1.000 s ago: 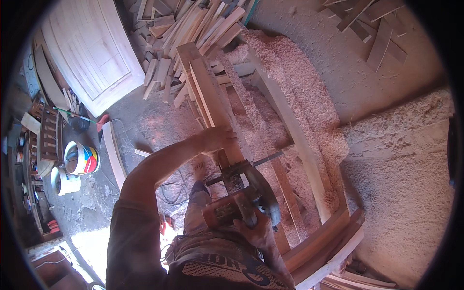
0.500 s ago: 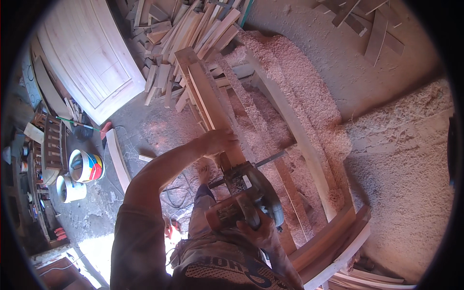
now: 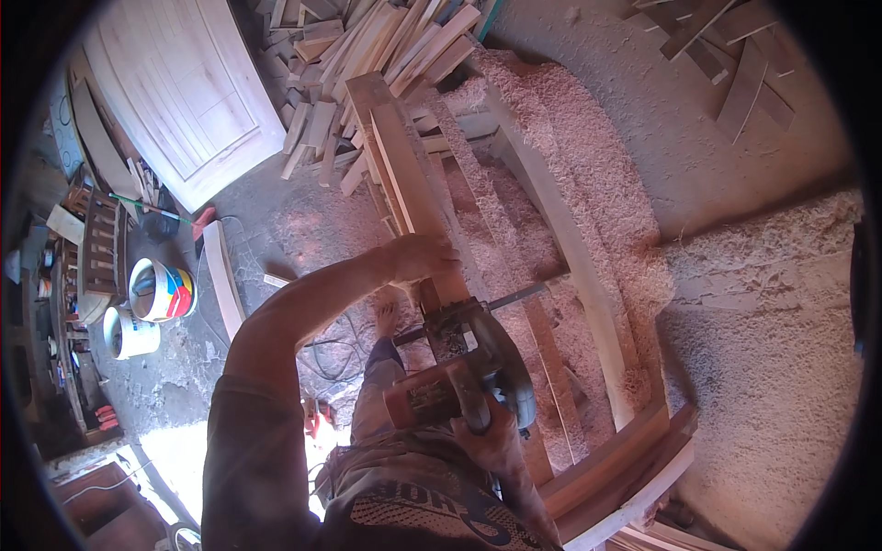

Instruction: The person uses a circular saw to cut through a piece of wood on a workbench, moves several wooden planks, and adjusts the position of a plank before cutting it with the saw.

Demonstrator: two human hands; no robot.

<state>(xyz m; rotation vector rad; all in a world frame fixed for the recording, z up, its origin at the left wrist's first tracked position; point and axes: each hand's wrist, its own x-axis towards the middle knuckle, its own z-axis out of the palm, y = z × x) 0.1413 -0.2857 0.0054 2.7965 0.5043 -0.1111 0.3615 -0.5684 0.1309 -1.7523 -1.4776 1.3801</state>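
Along that timber frame, the long board could shift beneath the circular saw if the left hand, clasped across it just ahead, slips; the right hand is curled firmly round the saw. Past the board's left edge, there's open elbow room

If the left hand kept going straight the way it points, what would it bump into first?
The left hand points rightward across the long brown wooden board. It would probably meet the narrow, shavings-coated wooden rail first, but might pass above it; depth is unclear.
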